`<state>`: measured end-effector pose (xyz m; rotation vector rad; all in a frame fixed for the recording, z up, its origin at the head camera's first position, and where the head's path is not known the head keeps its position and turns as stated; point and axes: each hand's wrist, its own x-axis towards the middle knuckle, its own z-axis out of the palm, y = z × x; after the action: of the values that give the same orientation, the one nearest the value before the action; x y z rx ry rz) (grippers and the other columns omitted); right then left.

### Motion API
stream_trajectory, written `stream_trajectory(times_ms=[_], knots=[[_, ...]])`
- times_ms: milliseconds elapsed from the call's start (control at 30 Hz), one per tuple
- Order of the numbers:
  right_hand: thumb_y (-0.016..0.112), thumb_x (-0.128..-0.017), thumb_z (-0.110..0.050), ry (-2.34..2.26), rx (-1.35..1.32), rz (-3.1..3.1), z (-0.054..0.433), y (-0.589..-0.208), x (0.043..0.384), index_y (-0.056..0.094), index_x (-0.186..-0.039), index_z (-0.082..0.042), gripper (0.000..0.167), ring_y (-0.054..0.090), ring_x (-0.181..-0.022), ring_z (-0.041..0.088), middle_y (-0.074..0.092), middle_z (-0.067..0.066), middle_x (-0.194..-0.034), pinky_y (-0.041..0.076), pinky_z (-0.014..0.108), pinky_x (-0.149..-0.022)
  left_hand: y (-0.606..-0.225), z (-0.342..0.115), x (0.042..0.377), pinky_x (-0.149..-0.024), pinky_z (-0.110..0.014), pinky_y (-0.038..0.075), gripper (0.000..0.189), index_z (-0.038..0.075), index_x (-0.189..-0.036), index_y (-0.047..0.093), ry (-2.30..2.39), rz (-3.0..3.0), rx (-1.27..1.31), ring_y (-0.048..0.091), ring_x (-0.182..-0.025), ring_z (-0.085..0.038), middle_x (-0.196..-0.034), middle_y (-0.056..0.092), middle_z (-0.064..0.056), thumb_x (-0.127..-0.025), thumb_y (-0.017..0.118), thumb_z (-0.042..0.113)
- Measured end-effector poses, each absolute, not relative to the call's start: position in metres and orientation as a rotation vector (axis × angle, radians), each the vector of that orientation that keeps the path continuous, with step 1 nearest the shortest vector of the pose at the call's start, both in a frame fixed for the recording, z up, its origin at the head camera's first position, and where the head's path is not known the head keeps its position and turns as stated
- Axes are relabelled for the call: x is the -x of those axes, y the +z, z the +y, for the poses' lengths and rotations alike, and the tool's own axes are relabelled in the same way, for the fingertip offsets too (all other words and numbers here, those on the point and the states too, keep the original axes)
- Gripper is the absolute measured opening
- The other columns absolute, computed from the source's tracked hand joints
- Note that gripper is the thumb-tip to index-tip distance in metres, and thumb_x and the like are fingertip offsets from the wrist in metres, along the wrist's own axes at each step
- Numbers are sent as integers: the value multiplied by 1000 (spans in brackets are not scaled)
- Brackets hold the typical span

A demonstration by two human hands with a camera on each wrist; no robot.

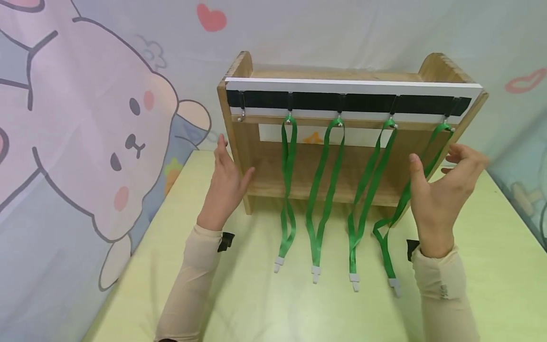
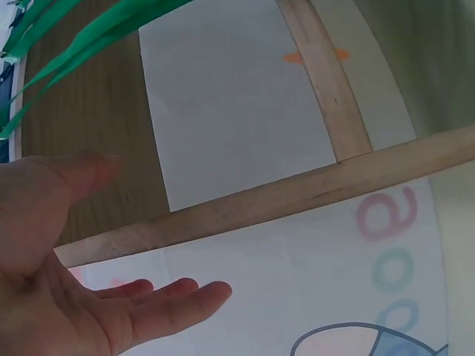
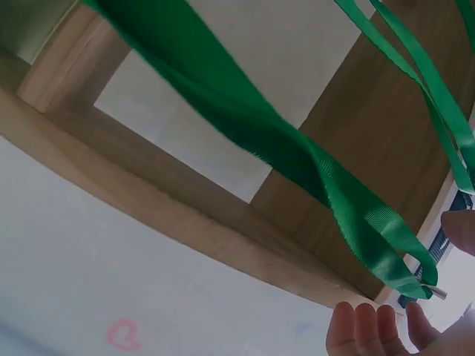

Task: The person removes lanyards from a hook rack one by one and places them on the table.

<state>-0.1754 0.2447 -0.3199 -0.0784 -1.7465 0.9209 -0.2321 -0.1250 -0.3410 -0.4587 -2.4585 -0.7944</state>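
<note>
Several green lanyards (image 1: 288, 164) with white plastic clips (image 1: 315, 273) hang from metal hooks on a black strip (image 1: 316, 101) across the front of a small wooden shelf (image 1: 350, 183). The leftmost hook (image 1: 242, 111) carries no lanyard. My left hand (image 1: 224, 190) is beside the shelf's left side panel, fingers extended and thumb apart; it holds nothing. On the other side my right hand (image 1: 442, 206) is at the right panel, thumb and fingers spread, overlapping the rightmost lanyard (image 1: 401, 204) in the head view. The right wrist view shows its fingertips (image 3: 364, 326) below that lanyard's hooked loop (image 3: 415, 274).
The shelf stands on a pale yellow-green table (image 1: 265, 308), and the lanyards' clips hang in front of it. Behind hangs a printed cloth (image 1: 320, 33) with a cartoon animal (image 1: 107, 118) and hearts. A white board (image 1: 354, 86) backs the black strip.
</note>
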Motion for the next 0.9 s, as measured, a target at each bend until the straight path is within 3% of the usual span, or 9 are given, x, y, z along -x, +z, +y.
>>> stream_trajectory(times_ms=[233, 467, 633, 700, 900], knots=[[76, -86, -40, 902, 160, -1722, 238, -316, 181, 62, -111, 9, 57, 45, -94, -4, 39, -26, -105, 38, 15, -71, -341, -123, 246, -92, -53, 56, 86, -7, -154, -1, -868, -2429, 444, 55, -117, -53, -142, 32, -36, -99, 64, 7], [67, -93, -13, 858, 140, -1693, 235, -314, 180, 70, -99, 10, 24, 55, -80, 3, 43, -29, -94, 44, 9, -67, -341, -123, 246, -86, -57, 57, 76, -5, -155, 4, -925, -2408, 428, 58, -113, -54, -146, 33, -36, -98, 54, -8], [72, -91, -24, 874, 203, -1705, 234, -313, 182, 66, -102, 8, 35, 54, -76, 4, 45, -27, -92, 43, 11, -69, -343, -125, 247, -91, -58, 55, 73, -4, -156, 6, -933, -2422, 414, 56, -117, -53, -149, 32, -34, -99, 52, -7], [72, -91, -25, 871, 229, -1724, 234, -312, 183, 65, -104, 7, 35, 56, -76, 8, 50, -21, -90, 42, 12, -70, -343, -125, 247, -92, -58, 54, 73, -4, -156, 6, -932, -2424, 416, 55, -118, -53, -149, 32, -35, -100, 52, -6], [62, -95, -6, 812, 183, -1753, 236, -312, 182, 65, -92, 14, 21, 62, -81, 35, 63, 24, -86, 37, 12, -69, -345, -124, 247, -93, -59, 54, 73, -5, -156, 7, -936, -2430, 421, 54, -121, -53, -148, 33, -36, -99, 53, -6]])
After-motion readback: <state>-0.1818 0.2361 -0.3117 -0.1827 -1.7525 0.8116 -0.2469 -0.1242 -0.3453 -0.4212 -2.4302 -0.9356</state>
